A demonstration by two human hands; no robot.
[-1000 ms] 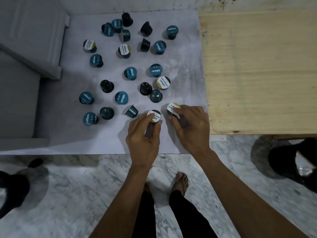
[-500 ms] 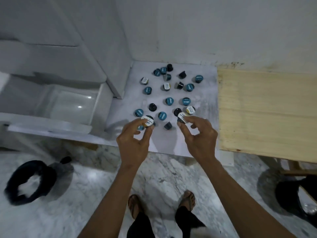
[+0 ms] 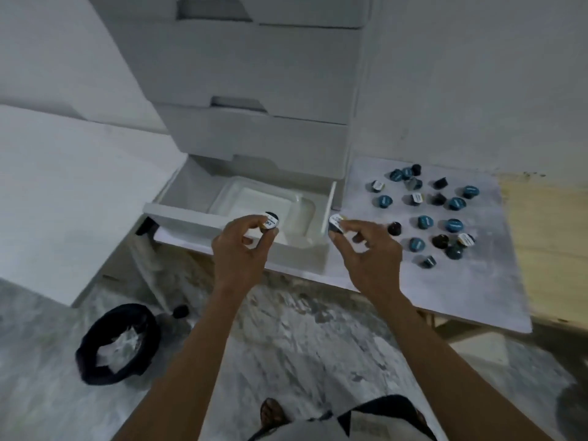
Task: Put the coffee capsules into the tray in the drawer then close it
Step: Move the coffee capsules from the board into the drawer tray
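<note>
Capsules of dark plastic with round foil lids, one in each hand, are hanging above the front of the open white drawer (image 3: pixel 241 218). The left hand (image 3: pixel 240 253) is pinching a white-lidded dark coffee capsule (image 3: pixel 270 221) between thumb and fingertips, holding it over the drawer's front edge, just above the clear plastic tray (image 3: pixel 264 202) that is sitting inside the drawer. The right hand (image 3: pixel 366 249) is pinching a second white-lidded dark capsule (image 3: pixel 335 223) in the same way, beside the drawer's right wall and not yet over the tray. Both lids are tilting toward the camera.

The drawer is standing pulled out from the bottom of a white plastic drawer cabinet (image 3: pixel 261 90), whose upper drawers are sitting closed. To the right of the cabinet, a loose spread of capsules (image 3: pixel 426 211) is lying on a pale grey sheet (image 3: pixel 461 281) that is covering the near part of the bench; most are showing teal lids, a few white ones, and several are lying dark side up or tipped on their sides. Bare light wood of the bench (image 3: pixel 550 233) is showing past the sheet at the right edge.

Below, a marbled grey floor (image 3: pixel 302 345) is filling the lower view, with a round black bin (image 3: pixel 117 345) holding crumpled white material at the left, and a sandalled foot (image 3: pixel 270 415) showing near the bottom.
</note>
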